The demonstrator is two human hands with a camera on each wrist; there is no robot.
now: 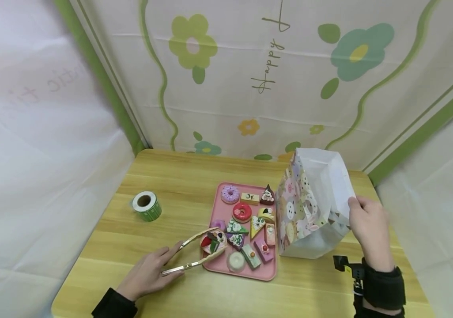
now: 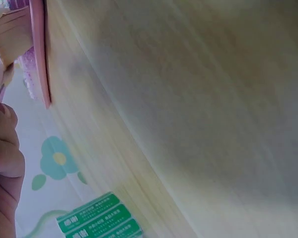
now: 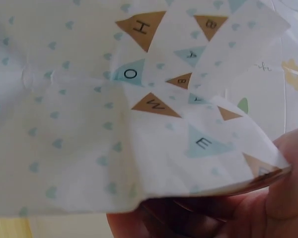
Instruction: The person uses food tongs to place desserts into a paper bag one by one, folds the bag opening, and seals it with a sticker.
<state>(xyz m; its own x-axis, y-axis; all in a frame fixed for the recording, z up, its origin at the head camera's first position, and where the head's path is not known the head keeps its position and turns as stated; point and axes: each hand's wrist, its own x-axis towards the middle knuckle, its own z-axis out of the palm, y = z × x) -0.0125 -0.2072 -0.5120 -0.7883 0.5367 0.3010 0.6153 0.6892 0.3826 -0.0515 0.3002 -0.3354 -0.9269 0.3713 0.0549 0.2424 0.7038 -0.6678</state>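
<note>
My left hand (image 1: 147,271) holds gold tongs (image 1: 194,264) by their two arms, at the near left of the pink tray (image 1: 219,207). Between the tong tips is a round toy tart (image 1: 213,247) with red and green toppings, over the tray's left edge; whether it is lifted cannot be told. My right hand (image 1: 371,234) pinches the rim of a patterned paper bag (image 1: 296,212), which stands right of the tray with its mouth tilted toward that hand. In the right wrist view, thumb and fingers grip the bag's edge (image 3: 213,191).
Toy donuts (image 1: 242,213), cake slices (image 1: 257,225) and a round white piece (image 1: 236,261) lie on the tray. A roll of green labels (image 1: 147,206) stands on the wooden table (image 1: 179,176) at left. Printed fabric (image 1: 226,101) hangs behind.
</note>
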